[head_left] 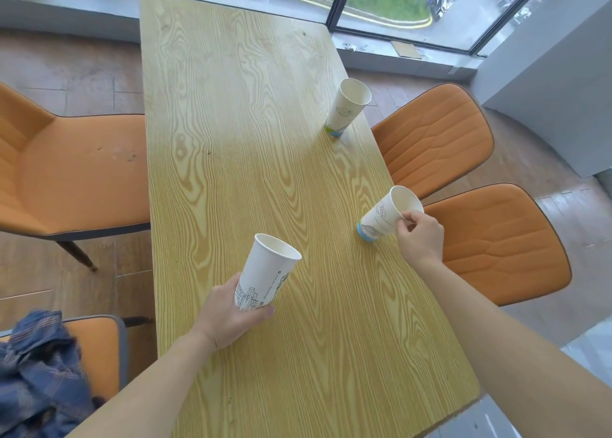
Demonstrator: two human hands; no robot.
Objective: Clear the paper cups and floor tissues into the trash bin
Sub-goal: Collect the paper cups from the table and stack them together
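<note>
While the left hand (228,318) gripped 1 paper cup (268,272), the right hand (419,235) pinched a 2nd cup's rim (385,217) near the counter (248,123) edge. A 3rd cup (347,111) stood untouched farther along that edge; no bin or tissues showed, so most work remained.

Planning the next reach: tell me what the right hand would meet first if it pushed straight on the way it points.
The right hand already pinches the tilted cup at its rim, so that cup is first. Beyond it lies bare table, apparently.
</note>
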